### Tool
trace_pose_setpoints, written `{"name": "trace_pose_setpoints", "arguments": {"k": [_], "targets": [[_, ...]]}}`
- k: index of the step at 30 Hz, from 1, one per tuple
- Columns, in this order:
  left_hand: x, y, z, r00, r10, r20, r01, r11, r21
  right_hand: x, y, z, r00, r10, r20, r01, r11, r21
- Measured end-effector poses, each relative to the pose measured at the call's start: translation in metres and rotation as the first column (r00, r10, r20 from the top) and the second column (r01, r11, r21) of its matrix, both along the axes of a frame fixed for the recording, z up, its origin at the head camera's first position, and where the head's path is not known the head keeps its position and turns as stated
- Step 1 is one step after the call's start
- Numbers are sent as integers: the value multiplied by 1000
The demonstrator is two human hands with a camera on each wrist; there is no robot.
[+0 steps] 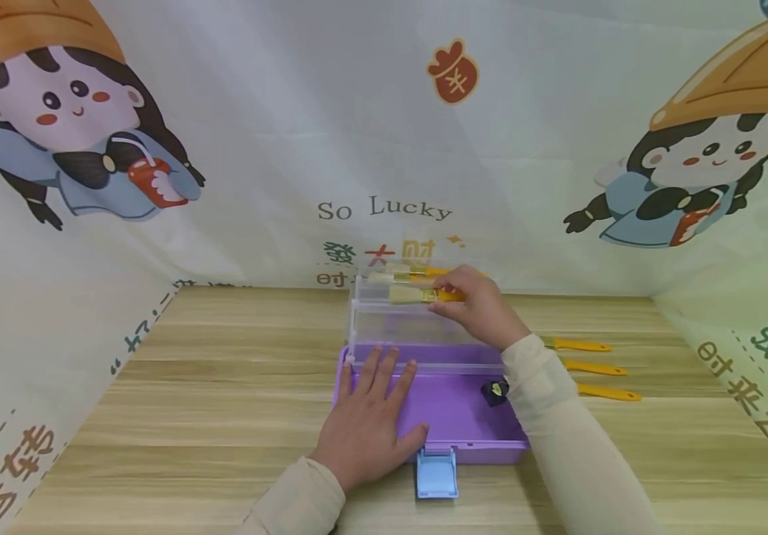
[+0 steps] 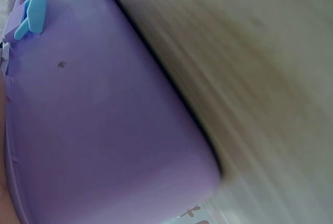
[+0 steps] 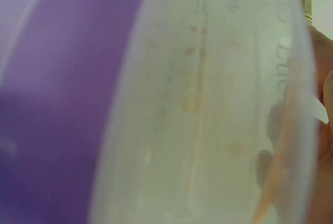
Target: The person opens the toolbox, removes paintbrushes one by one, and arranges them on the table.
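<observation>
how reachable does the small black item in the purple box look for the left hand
Probably yes: the left hand is spread over the left end of the purple box, and no object shows between it and the small black item, though the right sleeve looks close.

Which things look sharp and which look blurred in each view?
Head: the "So Lucky" lettering is crisp; left wrist: the tabletop smears into soft streaks, while the blue latch keeps clearer edges; right wrist: the clear lid is hazy with soft edges.
</observation>
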State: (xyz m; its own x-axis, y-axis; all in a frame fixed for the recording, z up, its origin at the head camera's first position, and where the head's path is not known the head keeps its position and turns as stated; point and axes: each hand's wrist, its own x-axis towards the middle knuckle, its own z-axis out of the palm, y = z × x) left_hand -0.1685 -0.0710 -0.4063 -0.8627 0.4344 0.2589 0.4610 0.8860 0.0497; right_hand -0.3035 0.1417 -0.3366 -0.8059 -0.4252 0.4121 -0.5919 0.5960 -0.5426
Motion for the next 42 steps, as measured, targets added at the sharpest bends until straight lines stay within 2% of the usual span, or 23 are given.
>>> {"name": "trace_pose_setpoints", "arguments": {"k": [10, 20, 25, 35, 42], "targets": [[0, 1, 0, 1000, -1, -4, 1, 1000, 9, 16, 16, 16, 1000, -17, 12, 16, 998, 60], [0, 1, -1, 1000, -4, 5, 3, 1000, 25, 36, 41, 19, 999, -40, 1, 40, 994, 98], [-1, 1, -1, 1000, -8, -14, 8, 1000, 15, 42, 58, 14, 997, -73, 3, 72, 992, 104], [-1, 2, -1, 1000, -16, -16, 16, 1000, 14, 58, 99, -7, 989, -94, -114, 108, 987, 118], [-1, 1, -1, 1000, -17, -26, 18, 1000, 19, 72, 134, -16, 984, -142, -111, 159, 973, 169]]}}
